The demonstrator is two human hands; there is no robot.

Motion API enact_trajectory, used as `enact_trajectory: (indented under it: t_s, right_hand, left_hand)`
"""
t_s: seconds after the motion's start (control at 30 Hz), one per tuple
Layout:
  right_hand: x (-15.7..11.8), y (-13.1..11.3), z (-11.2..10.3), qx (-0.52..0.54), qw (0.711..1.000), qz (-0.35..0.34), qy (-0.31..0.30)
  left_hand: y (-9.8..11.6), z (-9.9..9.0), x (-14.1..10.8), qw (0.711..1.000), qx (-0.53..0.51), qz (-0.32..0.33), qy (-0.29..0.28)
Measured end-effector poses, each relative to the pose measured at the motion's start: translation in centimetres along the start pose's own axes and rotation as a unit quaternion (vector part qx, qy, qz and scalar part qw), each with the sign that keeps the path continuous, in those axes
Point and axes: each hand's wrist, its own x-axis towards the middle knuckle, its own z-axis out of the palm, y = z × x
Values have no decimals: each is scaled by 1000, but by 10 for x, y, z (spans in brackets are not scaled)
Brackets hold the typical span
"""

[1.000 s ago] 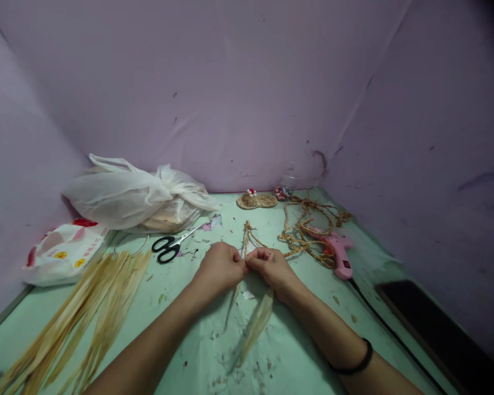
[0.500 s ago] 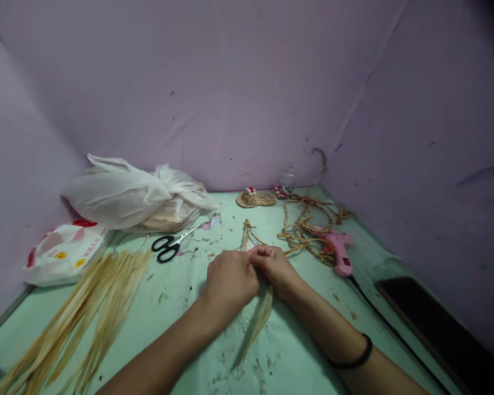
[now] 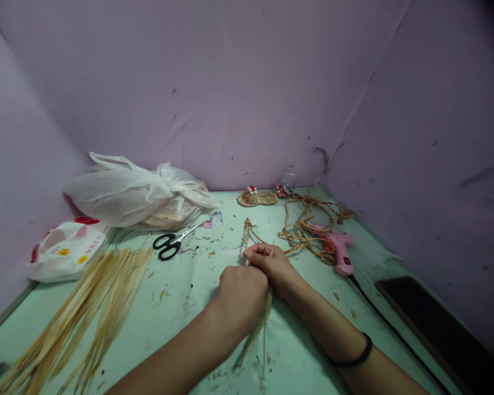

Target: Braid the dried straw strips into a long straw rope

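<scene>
The braided cord [image 3: 247,233], lying just left of the glue gun [image 3: 341,250], is pinched by the closed right hand [image 3: 271,262] while the left hand [image 3: 242,293] grips loose strips [image 3: 258,329], best twisted tightly under even tension.

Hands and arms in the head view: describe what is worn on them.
Both forearms are bare, with no sleeves in view. The left hand shows no ring, glove or band. The right hand is ungloved too; a thin black band, like a hair tie, circles that forearm near the frame's bottom.
</scene>
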Motion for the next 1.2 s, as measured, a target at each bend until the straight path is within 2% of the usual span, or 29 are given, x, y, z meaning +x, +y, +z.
enact_trajectory:
  t_s: [0.07, 0.13, 0.17, 0.2, 0.27, 0.37, 0.43, 0.5, 0.63, 0.73, 0.83, 0.97, 1.07, 1.2]
  right_hand:
    - [-1, -1, 0, 3, 1000, 5, -4]
    - [-1, -3, 0, 8, 1000, 21, -8]
    - [-2, -3, 1, 11, 999, 31, -10]
    - [-2, -4, 1, 13, 999, 38, -13]
    - [-2, -4, 1, 18, 999, 37, -17]
    - [-2, -4, 1, 15, 999, 17, -24]
    - [-1, -3, 0, 5, 999, 10, -35]
    - [0, -3, -2, -13, 998, 6, -58]
    - [4, -4, -7, -112, 991, -23, -71]
    - [9, 1, -11, -200, 977, -52, -56]
    - [13, 7, -14, -245, 965, -73, -58]
    - [13, 13, -13, -244, 963, -99, -55]
    - [12, 13, -11, -240, 963, -104, -60]
    - [11, 11, -11, -262, 956, -114, -72]
  left_hand:
    - [-6, -14, 3, 999, -42, -14, 1]
    - [-14, -32, 10, 993, -97, -57, 40]
    - [-18, -39, 14, 983, -149, -89, 61]
    - [-21, -43, 18, 964, -221, -133, 58]
    - [-26, -42, 24, 907, -372, -199, -20]
    - [-29, -27, 29, 813, -520, -208, -161]
    - [-31, -17, 31, 787, -552, -205, -182]
    - [-34, -12, 32, 806, -532, -206, -160]
    - [-36, -16, 35, 890, -398, -194, -112]
    - [-33, -21, 35, 919, -335, -178, -111]
    - [-31, -23, 34, 917, -332, -182, -126]
    - [-36, -19, 35, 880, -397, -203, -160]
    - [-38, -16, 36, 869, -432, -201, -133]
    - [-34, -13, 35, 892, -406, -182, -79]
